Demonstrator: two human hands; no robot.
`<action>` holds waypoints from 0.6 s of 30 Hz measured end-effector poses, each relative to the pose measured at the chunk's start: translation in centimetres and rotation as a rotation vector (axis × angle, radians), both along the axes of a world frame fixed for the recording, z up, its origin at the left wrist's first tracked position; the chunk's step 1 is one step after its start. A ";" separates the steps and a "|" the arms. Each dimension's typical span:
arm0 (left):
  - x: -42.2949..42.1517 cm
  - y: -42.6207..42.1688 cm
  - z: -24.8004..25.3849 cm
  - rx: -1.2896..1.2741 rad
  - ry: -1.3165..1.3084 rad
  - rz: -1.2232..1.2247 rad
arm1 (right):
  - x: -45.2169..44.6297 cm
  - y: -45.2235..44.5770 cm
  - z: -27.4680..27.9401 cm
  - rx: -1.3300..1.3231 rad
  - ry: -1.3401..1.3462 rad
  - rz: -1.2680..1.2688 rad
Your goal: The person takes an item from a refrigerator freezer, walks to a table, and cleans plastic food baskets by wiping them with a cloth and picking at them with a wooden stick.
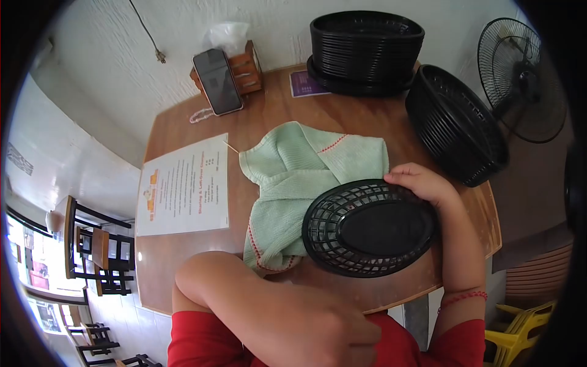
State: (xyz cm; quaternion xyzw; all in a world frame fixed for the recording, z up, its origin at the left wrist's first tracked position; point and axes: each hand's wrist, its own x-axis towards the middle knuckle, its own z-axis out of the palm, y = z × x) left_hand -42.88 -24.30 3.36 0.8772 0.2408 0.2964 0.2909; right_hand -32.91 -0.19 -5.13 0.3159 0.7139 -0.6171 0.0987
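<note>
Holding the black basket (384, 227) well calls for a firm, even pinch on its rim. The right hand (420, 183) grips that rim, the basket lying toward its 8 o'clock, green cloth (296, 177) at 10 beyond. Whether the curled left hand (342, 330) holds anything, I cannot tell.

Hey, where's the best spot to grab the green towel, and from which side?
Probably pinch the green towel by its upper left edge, coming from the left: that edge lies uncovered, while the oval black plastic basket overlaps the lower right.
</note>
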 end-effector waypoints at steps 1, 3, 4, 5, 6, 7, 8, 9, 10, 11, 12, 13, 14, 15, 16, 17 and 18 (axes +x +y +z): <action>0.3 -0.3 -0.4 -0.018 -0.049 -0.035 | 0.0 0.2 0.0 0.003 0.003 0.011; 0.7 -0.6 -1.1 -0.058 -0.154 -0.109 | 0.2 0.3 -0.4 0.004 0.001 0.029; 0.8 -0.5 -1.3 -0.064 -0.175 -0.112 | 0.4 0.2 -0.6 -0.002 -0.019 0.026; 1.0 -0.6 -1.3 -0.026 -0.227 -0.104 | 0.7 0.0 -0.9 -0.001 -0.019 0.019; 1.0 -0.4 -1.1 0.020 -0.270 -0.095 | 0.7 0.1 -0.8 0.008 -0.010 0.013; 0.9 -0.4 -0.8 0.068 -0.304 -0.085 | 0.6 0.1 -0.7 0.020 0.007 0.009; 0.7 -0.3 -0.6 0.119 -0.330 -0.072 | 0.2 0.1 -0.5 0.034 0.033 0.008; 0.7 -0.3 -0.6 0.124 -0.324 -0.066 | 0.0 0.0 -0.5 0.038 0.039 0.015; 0.7 -0.3 -0.6 0.130 -0.306 -0.044 | -0.1 -0.1 -0.6 0.027 0.030 0.014; 0.7 -0.3 -0.6 0.146 -0.284 -0.029 | 0.0 -0.1 -0.6 0.028 0.027 0.009; 0.6 -0.2 -0.7 0.157 -0.266 -0.015 | 0.2 -0.2 -0.7 0.024 0.019 0.001; 0.6 -0.2 -0.7 0.174 -0.244 -0.004 | 0.2 0.0 -0.5 0.025 0.017 -0.008; 0.6 -0.1 -0.7 0.190 -0.222 0.007 | 0.1 0.2 -0.3 0.044 0.032 -0.011; 0.5 -0.1 -0.7 0.203 -0.203 0.018 | 0.0 0.3 -0.2 0.052 0.039 0.003; 0.5 0.0 -0.8 0.212 -0.189 0.029 | 0.0 0.3 -0.2 0.056 0.040 0.017; 0.5 0.0 -1.0 0.214 -0.183 0.040 | 0.1 0.2 -0.3 0.054 0.034 0.031; 0.5 0.0 -1.2 0.215 -0.178 0.054 | 0.1 0.2 -0.4 0.049 0.026 0.046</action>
